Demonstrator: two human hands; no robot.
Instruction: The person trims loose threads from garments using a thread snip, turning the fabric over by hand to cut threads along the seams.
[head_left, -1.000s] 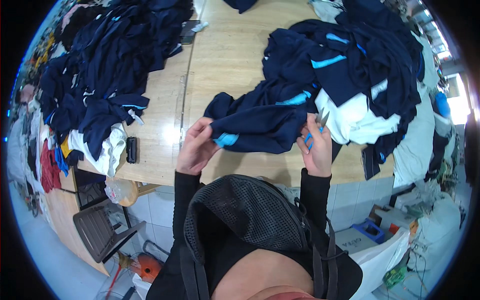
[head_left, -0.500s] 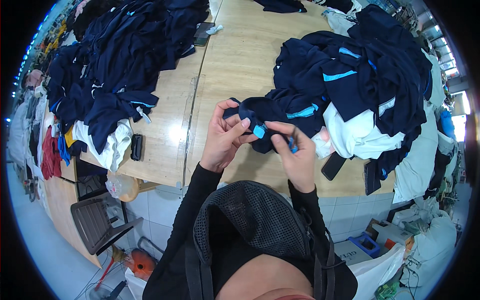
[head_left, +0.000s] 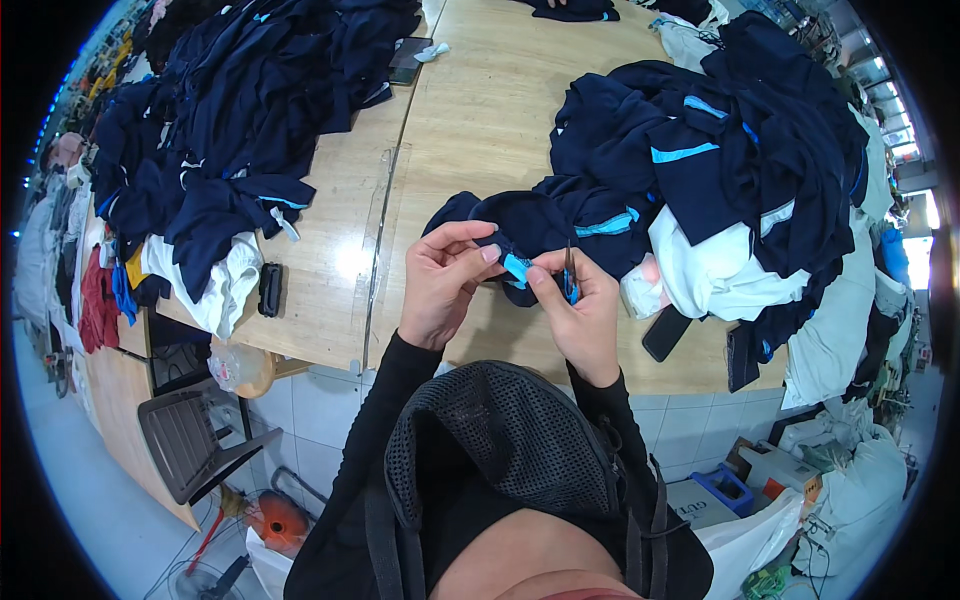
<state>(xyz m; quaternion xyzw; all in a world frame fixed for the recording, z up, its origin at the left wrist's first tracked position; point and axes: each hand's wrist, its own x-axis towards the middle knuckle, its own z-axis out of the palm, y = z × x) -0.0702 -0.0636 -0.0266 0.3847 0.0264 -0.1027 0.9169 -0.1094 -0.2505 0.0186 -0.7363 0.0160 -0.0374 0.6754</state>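
Note:
A navy garment (head_left: 525, 215) with light blue trim is held up over the front of the table, its bulk trailing right into a pile. My left hand (head_left: 445, 285) is closed on its edge, thumb and fingers pinching beside a small light blue patch (head_left: 517, 268). The thumb and a finger of my right hand (head_left: 585, 315) close at the other end of that patch. Also in the right hand is a pair of thread snips (head_left: 570, 275) with blue on the handle, dark blades pointing up and away from me. The exact fingertip contact is partly hidden.
Navy garments (head_left: 250, 90) heap at the left, with white cloth (head_left: 215, 285) below. The right pile (head_left: 650, 130) has white fabric (head_left: 710, 260) in it. A phone (head_left: 667, 332) and a black case (head_left: 271, 290) lie near the front edge. A chair (head_left: 190, 445) stands lower left.
My right hand has moved slightly left and down, its fingertips now at the light blue patch. The snips now show with blades upright. My left hand has shifted slightly left with the garment.

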